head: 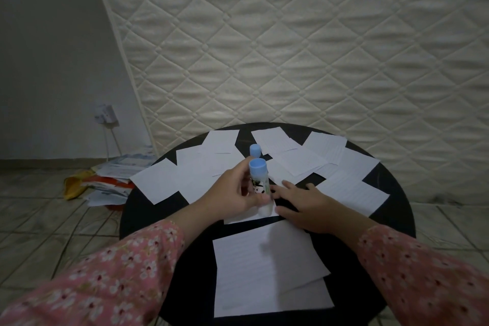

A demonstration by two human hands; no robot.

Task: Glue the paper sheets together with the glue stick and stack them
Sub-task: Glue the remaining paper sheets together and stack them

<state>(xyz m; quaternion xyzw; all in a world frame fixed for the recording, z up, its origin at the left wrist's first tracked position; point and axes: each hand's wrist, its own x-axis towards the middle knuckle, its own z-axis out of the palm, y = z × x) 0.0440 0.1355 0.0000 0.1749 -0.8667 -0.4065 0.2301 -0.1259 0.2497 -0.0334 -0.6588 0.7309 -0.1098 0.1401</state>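
Stacked sheets (267, 272) near; left hand (235, 193) grips glue stick (259, 180).

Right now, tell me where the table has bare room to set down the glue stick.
Bare table shows along the right rim and the near-left rim beside the front stack. The far half is crowded with loose sheets.

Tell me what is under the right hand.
The right hand rests flat on the black table, fingertips reaching a paper sheet beside the glue stick. Anything beneath the palm is hidden.
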